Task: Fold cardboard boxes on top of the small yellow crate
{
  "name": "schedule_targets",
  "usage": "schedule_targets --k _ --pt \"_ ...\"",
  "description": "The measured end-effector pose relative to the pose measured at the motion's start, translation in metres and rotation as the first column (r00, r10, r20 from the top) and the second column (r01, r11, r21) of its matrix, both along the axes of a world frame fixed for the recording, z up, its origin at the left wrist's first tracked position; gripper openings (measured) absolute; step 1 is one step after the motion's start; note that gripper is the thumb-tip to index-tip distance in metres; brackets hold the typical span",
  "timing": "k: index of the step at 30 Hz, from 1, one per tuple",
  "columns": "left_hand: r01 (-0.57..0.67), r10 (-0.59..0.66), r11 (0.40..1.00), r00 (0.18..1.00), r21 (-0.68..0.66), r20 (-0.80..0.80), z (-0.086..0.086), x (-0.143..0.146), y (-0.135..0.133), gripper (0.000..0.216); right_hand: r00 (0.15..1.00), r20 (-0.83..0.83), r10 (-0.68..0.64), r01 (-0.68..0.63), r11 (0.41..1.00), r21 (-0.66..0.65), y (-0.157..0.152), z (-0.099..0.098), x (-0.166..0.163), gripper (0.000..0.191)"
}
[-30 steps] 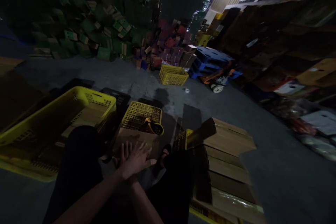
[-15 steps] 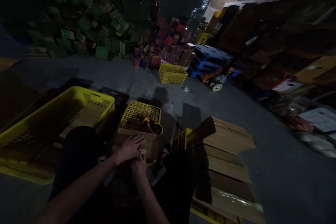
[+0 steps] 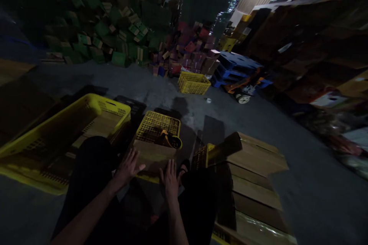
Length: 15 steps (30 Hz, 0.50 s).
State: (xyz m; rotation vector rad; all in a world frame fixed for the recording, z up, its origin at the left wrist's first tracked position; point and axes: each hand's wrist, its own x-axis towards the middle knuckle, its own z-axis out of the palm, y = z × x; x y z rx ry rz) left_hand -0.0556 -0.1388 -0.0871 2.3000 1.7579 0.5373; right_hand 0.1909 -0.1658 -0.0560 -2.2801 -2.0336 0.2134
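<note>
A brown cardboard piece [image 3: 155, 157] lies on an upturned yellow crate [image 3: 158, 122] between my knees. My left hand [image 3: 129, 165] rests at the cardboard's left side, fingers stretched and thumb apart. At its right edge is my right hand [image 3: 170, 178], also with fingers extended. Neither hand is wrapped around anything. Just beyond the cardboard, a yellow and black tape dispenser [image 3: 171, 139] lies on the crate.
On my left stands a large yellow crate [image 3: 115, 108] with cardboard inside. Flat cardboard pieces [image 3: 258, 153] are stacked on my right. Farther off are a small yellow crate [image 3: 194, 83], blue pallets [image 3: 235, 61], a pallet jack [image 3: 244, 90] and heaped green boxes [image 3: 100, 28].
My hands were close together over the middle of the cardboard; now they are apart, left hand to its left side, right hand to its right. The view has shifted slightly.
</note>
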Motion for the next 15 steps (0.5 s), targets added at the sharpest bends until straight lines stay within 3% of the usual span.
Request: schedule_targets --k 5,8,15 --pt "-0.047 0.048 0.999 0.997 0.010 -0.056 0.008 0.025 -0.004 0.093 1.000 -0.006 -0.030 0.030 0.998 -0.063 0.027 0.013 0.000 0.067" --pt "-0.028 0.026 0.999 0.998 -0.022 -0.056 0.015 0.042 0.002 0.086 1.000 -0.004 -0.024 0.024 0.996 -0.084 0.038 0.019 -0.002 0.064" --pt "0.215 -0.216 0.976 0.976 -0.040 -0.032 0.031 0.077 0.014 0.054 0.995 -0.014 0.099 -0.099 0.995 -0.011 0.026 0.004 -0.005 0.058"
